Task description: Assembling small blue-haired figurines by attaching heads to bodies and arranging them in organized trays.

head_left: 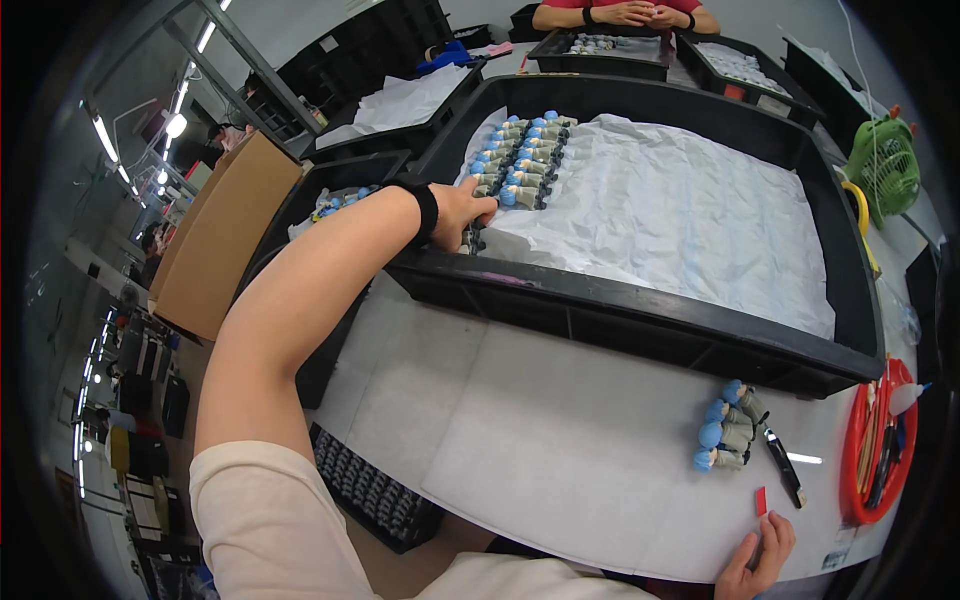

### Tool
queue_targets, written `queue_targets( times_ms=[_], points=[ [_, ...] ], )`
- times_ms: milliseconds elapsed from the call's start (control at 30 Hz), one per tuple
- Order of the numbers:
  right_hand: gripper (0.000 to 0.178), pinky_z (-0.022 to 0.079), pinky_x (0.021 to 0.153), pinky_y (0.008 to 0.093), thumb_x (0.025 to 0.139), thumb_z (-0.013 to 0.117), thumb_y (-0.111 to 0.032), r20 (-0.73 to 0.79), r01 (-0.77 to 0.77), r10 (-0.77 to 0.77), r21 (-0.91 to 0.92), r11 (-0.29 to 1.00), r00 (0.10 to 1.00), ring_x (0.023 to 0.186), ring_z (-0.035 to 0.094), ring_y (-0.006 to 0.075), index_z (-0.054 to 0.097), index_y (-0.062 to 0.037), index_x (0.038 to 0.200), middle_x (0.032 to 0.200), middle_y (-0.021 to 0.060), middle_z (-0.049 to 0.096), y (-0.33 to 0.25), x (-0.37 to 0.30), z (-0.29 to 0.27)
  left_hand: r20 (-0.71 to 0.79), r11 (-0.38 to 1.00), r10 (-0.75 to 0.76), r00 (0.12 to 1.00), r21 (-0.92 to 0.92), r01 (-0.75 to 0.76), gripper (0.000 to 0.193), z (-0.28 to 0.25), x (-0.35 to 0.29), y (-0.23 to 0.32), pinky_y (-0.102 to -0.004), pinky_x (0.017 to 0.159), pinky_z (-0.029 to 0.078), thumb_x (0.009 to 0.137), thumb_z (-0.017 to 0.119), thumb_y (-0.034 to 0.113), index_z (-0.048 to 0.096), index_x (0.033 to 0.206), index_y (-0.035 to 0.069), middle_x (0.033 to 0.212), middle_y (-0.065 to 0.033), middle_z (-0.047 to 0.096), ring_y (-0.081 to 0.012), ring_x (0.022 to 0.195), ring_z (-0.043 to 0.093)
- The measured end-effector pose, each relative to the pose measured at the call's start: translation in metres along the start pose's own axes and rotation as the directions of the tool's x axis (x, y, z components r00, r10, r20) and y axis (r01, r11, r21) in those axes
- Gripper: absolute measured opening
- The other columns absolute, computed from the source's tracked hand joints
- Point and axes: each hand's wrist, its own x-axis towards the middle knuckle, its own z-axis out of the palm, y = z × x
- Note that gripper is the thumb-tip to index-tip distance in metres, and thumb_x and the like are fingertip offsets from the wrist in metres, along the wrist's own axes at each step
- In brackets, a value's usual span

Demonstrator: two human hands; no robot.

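My left hand (462,212) reaches over the near left wall of a large black tray (560,290). Its fingers are closed around a small figurine (470,240), which they partly hide. Beyond it, blue-topped figurines (522,165) with grey-green bodies lie in two columns on crinkled white sheeting (690,215). My right hand (757,558) rests at the table's near right edge, fingers curled. A small red piece (762,500) shows just past its fingertips; whether the hand grips it is unclear. Several more figurines (728,425) lie in a short row beyond, beside a black-handled tool (784,467).
A red basket (858,455) of tools and a green fan (884,165) stand at right. On the left are a smaller black bin (335,185) and a cardboard box (225,240). Across the table, another person's hands (640,12) are above further trays (600,65).
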Motion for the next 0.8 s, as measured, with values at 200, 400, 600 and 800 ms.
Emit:
queue_targets(
  times_ms=[200,400,600,800],
  points=[
    [0.016,0.044,0.078,0.0388,0.079,0.055,0.003,-0.022,0.021,-0.021,0.021,1.000,1.000,0.088,0.054,0.0344,0.059,0.0080,0.094,0.097,0.0216,0.057,0.000,0.001,0.000,-0.061,0.998,0.054,0.997,-0.005,-0.054,0.063,0.006,0.006,-0.012,-0.0386,0.083,0.043,0.052,0.079,0.023,0.041,0.101,0.012,0.110,-0.0149,0.037,-0.0333,0.097,0.051],
    [0.015,0.044,0.077,0.0388,0.079,0.056,0.003,-0.037,0.024,-0.023,0.030,0.999,0.999,0.086,0.055,0.0340,0.059,0.0075,0.093,0.094,0.0209,0.058,-0.002,0.003,0.001,-0.144,0.995,0.062,0.988,-0.073,-0.073,0.065,-0.006,-0.013,-0.013,-0.0379,0.077,0.043,0.050,0.080,0.024,0.039,0.097,0.008,0.099,-0.0119,0.042,-0.0321,0.092,0.050],
    [0.015,0.044,0.077,0.0384,0.079,0.057,0.002,-0.053,0.033,-0.031,0.035,0.999,0.998,0.085,0.055,0.0335,0.060,0.0069,0.093,0.093,0.0202,0.059,-0.002,0.002,-0.001,-0.232,0.981,0.150,0.961,-0.087,-0.174,0.052,0.000,-0.019,-0.023,-0.0355,0.075,0.041,0.056,0.076,0.020,0.041,0.090,0.005,0.094,-0.0119,0.043,-0.0282,0.089,0.047],
    [0.015,0.044,0.078,0.0385,0.078,0.057,0.002,-0.056,0.037,-0.036,0.019,0.999,0.998,0.086,0.055,0.0333,0.060,0.0060,0.092,0.092,0.0194,0.059,-0.001,0.000,-0.002,-0.154,0.985,0.089,0.984,-0.130,-0.110,0.061,0.001,-0.012,0.003,-0.0362,0.083,0.041,0.063,0.073,0.022,0.037,0.111,0.012,0.108,-0.0171,0.045,-0.0332,0.101,0.049]
  ],
)
